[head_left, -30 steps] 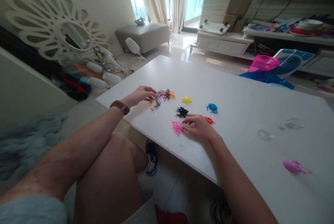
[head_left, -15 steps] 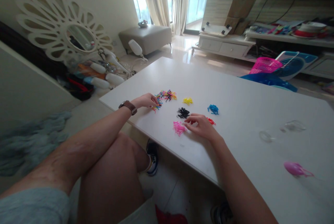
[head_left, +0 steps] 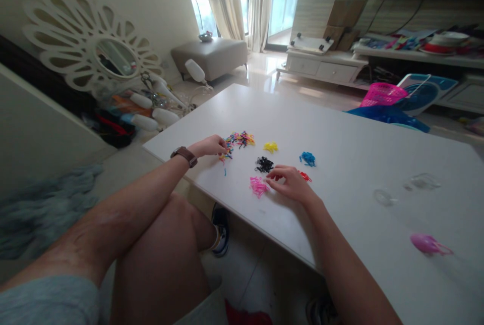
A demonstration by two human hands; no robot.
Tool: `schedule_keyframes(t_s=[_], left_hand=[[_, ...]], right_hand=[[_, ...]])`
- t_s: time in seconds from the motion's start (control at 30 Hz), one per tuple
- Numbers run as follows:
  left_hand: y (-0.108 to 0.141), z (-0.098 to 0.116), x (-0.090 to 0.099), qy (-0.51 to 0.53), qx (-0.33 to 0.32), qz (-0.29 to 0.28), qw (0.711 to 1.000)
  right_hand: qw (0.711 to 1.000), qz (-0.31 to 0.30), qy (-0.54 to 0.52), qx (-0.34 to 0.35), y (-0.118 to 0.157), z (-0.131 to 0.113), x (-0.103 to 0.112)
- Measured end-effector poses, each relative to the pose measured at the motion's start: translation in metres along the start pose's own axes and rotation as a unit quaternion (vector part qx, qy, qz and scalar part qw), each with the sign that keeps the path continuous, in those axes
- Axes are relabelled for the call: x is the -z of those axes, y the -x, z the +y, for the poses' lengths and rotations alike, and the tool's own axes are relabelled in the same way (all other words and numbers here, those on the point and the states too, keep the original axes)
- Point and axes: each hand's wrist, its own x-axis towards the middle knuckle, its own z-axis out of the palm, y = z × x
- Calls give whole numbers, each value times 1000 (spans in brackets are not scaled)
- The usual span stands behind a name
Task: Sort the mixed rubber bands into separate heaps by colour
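My left hand (head_left: 213, 146), with a brown watch on its wrist, is closed at the near left side of a mixed-colour pile of small bands (head_left: 242, 139); what its fingertips grip is too small to make out. My right hand (head_left: 285, 180) rests on the white table with fingers curled and apart, beside a pink pile (head_left: 258, 186). A black pile (head_left: 264, 164) lies just beyond, a yellow pile (head_left: 270, 147) farther back. Red bands (head_left: 304, 176) are partly hidden behind my right hand, and a blue pile (head_left: 307, 158) lies to the right.
On the right of the table (head_left: 340, 136) lie a pink pouch-like object (head_left: 429, 244), a clear ring-shaped item (head_left: 384, 197) and a clear container (head_left: 422, 181). A pink basket (head_left: 383, 94) stands beyond the far edge. My legs are below the near edge.
A small blue band now lies on the table just below my left hand, apart from the mixed pile. Both hands are nearly where they were; the view has shifted slightly.
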Motion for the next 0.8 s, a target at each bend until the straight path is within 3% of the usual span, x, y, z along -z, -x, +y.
schedule_keyframes(t_s=[0.3,0.5,0.8], left_hand=[[-1,0,-3,-23,-69,18,997],[-2,2,-7,-31,-75,-15,997],[-7,3,-15,-127,-94,-22,987]], right_hand=[[1000,-7,-2,-6,0,-2,1],[1000,-10,-5,-6,0,-2,1],[1000,-12,0,0,0,-2,1]])
